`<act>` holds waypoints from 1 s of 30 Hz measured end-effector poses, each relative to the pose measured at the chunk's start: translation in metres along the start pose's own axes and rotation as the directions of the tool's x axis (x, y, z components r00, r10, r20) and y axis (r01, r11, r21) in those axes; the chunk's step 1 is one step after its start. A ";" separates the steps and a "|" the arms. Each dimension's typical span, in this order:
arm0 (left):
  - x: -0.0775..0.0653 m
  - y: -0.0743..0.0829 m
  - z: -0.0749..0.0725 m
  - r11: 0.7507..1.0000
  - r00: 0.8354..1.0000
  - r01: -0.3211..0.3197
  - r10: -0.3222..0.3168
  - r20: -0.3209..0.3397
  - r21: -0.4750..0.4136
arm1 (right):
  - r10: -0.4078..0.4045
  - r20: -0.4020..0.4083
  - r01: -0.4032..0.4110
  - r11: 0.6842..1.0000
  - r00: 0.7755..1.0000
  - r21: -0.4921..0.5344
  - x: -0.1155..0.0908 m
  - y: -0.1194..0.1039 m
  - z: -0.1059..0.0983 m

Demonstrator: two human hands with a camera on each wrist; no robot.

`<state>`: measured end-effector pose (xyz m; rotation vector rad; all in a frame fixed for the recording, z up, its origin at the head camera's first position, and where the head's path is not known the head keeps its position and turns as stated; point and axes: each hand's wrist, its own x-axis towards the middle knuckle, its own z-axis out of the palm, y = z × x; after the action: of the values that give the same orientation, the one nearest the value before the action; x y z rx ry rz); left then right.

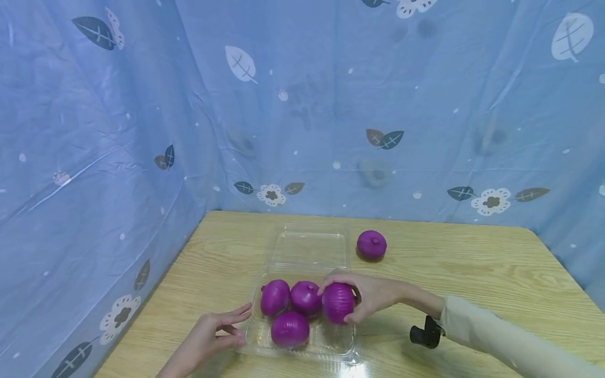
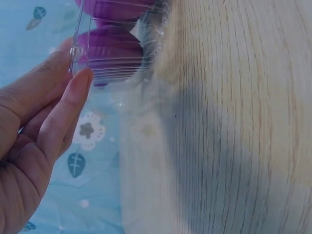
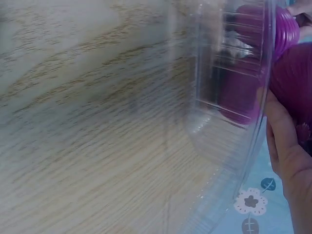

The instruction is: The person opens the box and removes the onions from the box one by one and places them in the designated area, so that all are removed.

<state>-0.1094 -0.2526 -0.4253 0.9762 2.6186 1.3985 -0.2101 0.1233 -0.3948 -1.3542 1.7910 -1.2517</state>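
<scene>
My right hand (image 1: 375, 295) grips a red onion (image 1: 338, 303), fingers over its top and thumb low on its near side. This onion is at the right half of a clear plastic clamshell box (image 1: 331, 344), close over the box's rim in the right wrist view. Three other red onions lie in the box: one at the left (image 1: 274, 297), one at the middle back (image 1: 305, 298) and one in front (image 1: 290, 329). At the box's left edge, my left hand (image 1: 208, 336) pinches the rim, and in the left wrist view its fingertips (image 2: 82, 80) meet that rim.
The box's lid (image 1: 310, 249) lies folded back, flat on the wooden table (image 1: 454, 262). Another red onion (image 1: 371, 244) sits on the table right of the lid. A blue patterned curtain (image 1: 302, 105) hangs behind and at the left. A black device (image 1: 427, 333) is strapped at the right wrist.
</scene>
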 end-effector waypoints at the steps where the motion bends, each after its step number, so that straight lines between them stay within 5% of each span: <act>1: 0.000 0.000 0.000 1.000 1.000 0.000 0.000 -0.001 -0.001 | 0.002 -0.007 -0.002 1.000 1.000 0.020 -0.001 0.001 0.000; 7: -0.002 0.000 0.000 1.000 1.000 0.002 -0.002 -0.008 0.004 | 0.020 -0.065 -0.012 0.992 0.998 0.123 -0.003 0.004 0.001; 14: -0.001 0.002 -0.001 1.000 1.000 0.021 -0.021 0.000 0.000 | 0.073 -0.099 -0.063 0.994 0.992 0.094 -0.006 0.001 0.001; 20: -0.001 0.002 0.000 1.000 1.000 0.012 -0.012 -0.003 0.002 | 0.025 -0.041 -0.029 0.996 0.999 -0.079 -0.006 -0.006 0.000; 25: 0.000 0.003 0.000 0.999 0.999 0.032 -0.032 -0.003 0.003 | 0.070 -0.063 -0.088 0.935 0.996 -0.345 -0.007 -0.016 0.001; 30: 0.001 0.003 0.000 0.999 0.999 0.039 -0.039 0.003 0.002 | 0.040 -0.065 -0.062 0.920 0.997 -0.387 -0.007 -0.019 0.002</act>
<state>-0.1088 -0.2511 -0.4231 0.9216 2.6225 1.3857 -0.1987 0.1280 -0.3792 -1.4790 2.1841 -0.9434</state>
